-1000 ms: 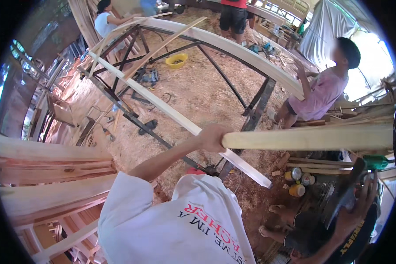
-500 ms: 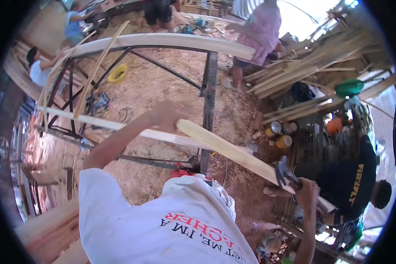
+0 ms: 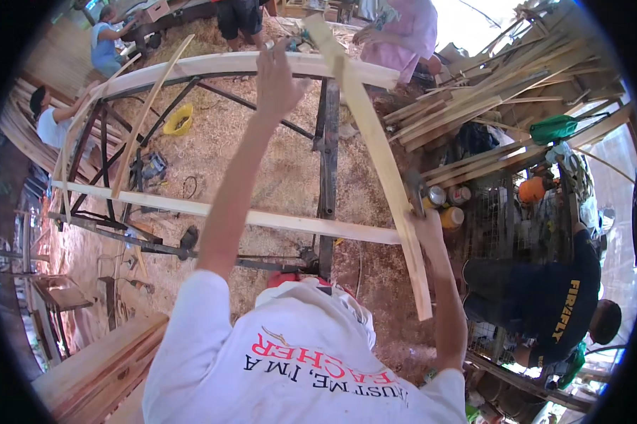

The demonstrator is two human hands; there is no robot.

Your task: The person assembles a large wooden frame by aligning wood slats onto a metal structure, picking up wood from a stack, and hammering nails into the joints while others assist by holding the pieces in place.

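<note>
My left hand [image 3: 279,81] is stretched far forward, its fingers extended and holding nothing, over the far curved beam [image 3: 219,63]. My right hand [image 3: 426,227] is closed around a hammer [image 3: 415,192], whose dark head points away from me. Against that same hand rests a long, slightly curved wooden plank [image 3: 370,134], apparently gripped along with the hammer. The plank slants from the far middle down toward my right side. Below its middle, the end of a straight pale wooden strip [image 3: 318,226] meets it in view; whether they touch, I cannot tell.
A dark metal frame [image 3: 327,152] carries the beam and strip. On the shavings-covered floor sits a yellow basin [image 3: 178,120]. Stacked boards [image 3: 474,99] and several cans [image 3: 451,215] lie to the right. A person in a dark shirt [image 3: 545,283] is close on my right; others work farther off.
My left hand has let go of the plank's end and moved forward. The plank has swung from slanting across me to pointing away, as my right hand moved forward and left with the hammer.
</note>
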